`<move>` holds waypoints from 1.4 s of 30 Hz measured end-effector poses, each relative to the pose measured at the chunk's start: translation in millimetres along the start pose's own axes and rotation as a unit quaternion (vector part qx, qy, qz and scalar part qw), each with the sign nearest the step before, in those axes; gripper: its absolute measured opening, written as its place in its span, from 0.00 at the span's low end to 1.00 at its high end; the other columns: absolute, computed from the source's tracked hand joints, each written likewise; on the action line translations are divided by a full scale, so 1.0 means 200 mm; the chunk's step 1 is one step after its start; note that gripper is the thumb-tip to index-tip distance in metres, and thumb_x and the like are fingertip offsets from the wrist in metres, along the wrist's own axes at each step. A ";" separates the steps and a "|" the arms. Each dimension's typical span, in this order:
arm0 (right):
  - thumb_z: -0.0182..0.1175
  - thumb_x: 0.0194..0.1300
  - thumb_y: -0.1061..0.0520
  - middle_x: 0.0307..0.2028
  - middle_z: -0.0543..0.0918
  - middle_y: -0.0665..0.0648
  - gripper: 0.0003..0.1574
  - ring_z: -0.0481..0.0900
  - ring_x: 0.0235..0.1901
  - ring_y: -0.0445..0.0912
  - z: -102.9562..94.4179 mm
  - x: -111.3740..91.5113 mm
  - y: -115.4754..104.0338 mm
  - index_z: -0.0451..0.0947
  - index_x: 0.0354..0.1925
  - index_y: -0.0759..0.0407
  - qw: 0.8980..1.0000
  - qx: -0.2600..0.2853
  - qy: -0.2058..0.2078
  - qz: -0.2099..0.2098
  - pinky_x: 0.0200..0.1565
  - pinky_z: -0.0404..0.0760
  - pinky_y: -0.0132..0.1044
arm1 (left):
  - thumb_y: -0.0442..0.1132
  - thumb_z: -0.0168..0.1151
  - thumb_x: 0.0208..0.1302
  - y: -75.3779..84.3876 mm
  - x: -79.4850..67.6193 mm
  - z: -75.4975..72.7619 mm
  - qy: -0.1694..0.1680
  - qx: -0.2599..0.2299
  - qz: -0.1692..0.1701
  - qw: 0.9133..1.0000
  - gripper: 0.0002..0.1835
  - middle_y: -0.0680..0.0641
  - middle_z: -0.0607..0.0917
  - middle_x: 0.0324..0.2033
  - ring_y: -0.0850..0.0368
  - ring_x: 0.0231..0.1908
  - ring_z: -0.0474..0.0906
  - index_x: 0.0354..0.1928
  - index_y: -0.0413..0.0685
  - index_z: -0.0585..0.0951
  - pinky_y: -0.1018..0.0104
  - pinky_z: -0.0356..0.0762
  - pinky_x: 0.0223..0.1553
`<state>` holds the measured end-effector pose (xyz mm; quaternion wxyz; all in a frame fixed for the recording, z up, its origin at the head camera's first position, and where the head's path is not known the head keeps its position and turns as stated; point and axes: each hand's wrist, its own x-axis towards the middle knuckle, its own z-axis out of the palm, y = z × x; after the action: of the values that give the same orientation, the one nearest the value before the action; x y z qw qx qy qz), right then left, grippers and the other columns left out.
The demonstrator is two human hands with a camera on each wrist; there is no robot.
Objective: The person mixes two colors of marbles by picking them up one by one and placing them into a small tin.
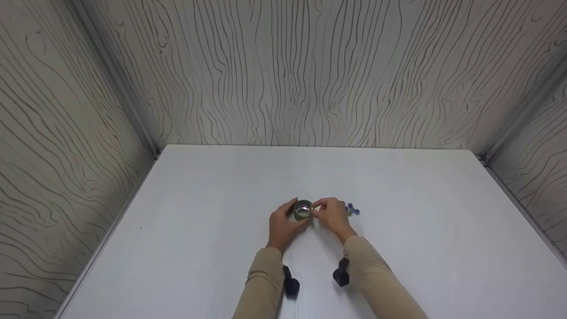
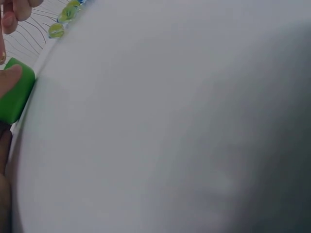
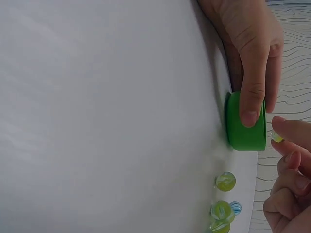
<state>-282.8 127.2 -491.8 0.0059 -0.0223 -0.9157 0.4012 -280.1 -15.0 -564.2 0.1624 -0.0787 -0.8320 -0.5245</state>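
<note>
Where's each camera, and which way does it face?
Head: on the head, facing forward and down at the white tabletop; left hand, right hand, beige sleeves show.
Left wrist: worn there, facing the tabletop, green cylindrical container at left; both hands partly show.
Right wrist: worn there, facing the container; both hands show.
Wrist views share the container and yellow-green glassy marbles.

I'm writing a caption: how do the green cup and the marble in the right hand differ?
The green cup is far bigger than the marble. The cup's outside is plain green, while the marble looks clear with yellow. The cup stands upright on the table, gripped by the left hand; the marble is off the table, pinched by the right hand. Both are held.
</note>
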 end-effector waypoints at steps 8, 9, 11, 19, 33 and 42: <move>0.69 0.54 0.57 0.27 0.81 0.56 0.13 0.71 0.25 0.41 0.02 -0.01 0.00 0.86 0.39 0.61 1.000 -0.012 -0.004 0.016 0.25 0.65 0.27 | 0.44 0.74 0.49 0.01 -0.01 0.00 -0.008 -0.006 -0.011 1.000 0.32 0.44 0.84 0.55 0.51 0.58 0.80 0.59 0.44 0.78 0.60 0.76 0.65; 0.69 0.54 0.57 0.27 0.81 0.56 0.13 0.71 0.25 0.41 0.02 -0.01 0.00 0.86 0.39 0.61 1.000 -0.013 -0.004 0.016 0.25 0.65 0.27 | 0.45 0.74 0.49 0.02 -0.01 0.00 -0.009 -0.005 -0.012 1.000 0.32 0.44 0.84 0.55 0.51 0.58 0.80 0.59 0.44 0.78 0.60 0.76 0.65; 0.69 0.55 0.57 0.27 0.82 0.56 0.13 0.71 0.26 0.41 0.03 -0.01 0.00 0.86 0.38 0.61 1.000 -0.017 -0.005 0.018 0.25 0.65 0.27 | 0.44 0.75 0.49 0.02 -0.01 0.00 -0.011 -0.005 -0.018 1.000 0.32 0.45 0.84 0.55 0.51 0.58 0.80 0.58 0.45 0.78 0.60 0.76 0.65; 0.69 0.54 0.58 0.26 0.82 0.55 0.12 0.72 0.23 0.41 0.03 -0.02 0.02 0.86 0.38 0.61 0.999 -0.021 -0.007 0.029 0.23 0.66 0.26 | 0.44 0.75 0.48 0.02 -0.02 0.01 -0.014 -0.010 -0.014 1.000 0.32 0.46 0.84 0.54 0.53 0.58 0.80 0.57 0.45 0.79 0.61 0.77 0.64; 0.69 0.54 0.61 0.19 0.71 0.49 0.09 0.65 0.22 0.40 -0.02 -0.04 0.03 0.86 0.35 0.63 1.000 0.019 0.009 0.003 0.24 0.62 0.28 | 0.46 0.74 0.49 0.01 0.00 -0.02 -0.042 -0.005 -0.001 0.999 0.33 0.44 0.83 0.56 0.50 0.59 0.79 0.59 0.44 0.77 0.58 0.76 0.65; 0.68 0.55 0.62 0.20 0.73 0.49 0.08 0.66 0.24 0.39 -0.14 -0.06 0.11 0.86 0.35 0.65 0.998 0.060 0.036 0.003 0.23 0.64 0.24 | 0.39 0.73 0.51 0.04 -0.01 -0.06 -0.083 -0.026 -0.015 0.996 0.34 0.42 0.80 0.59 0.47 0.63 0.75 0.62 0.41 0.74 0.55 0.71 0.69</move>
<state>-269.1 162.5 -489.7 0.0390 -0.0386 -0.8892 0.4542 -274.3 -21.7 -553.4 0.0830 -0.1137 -0.8300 -0.5397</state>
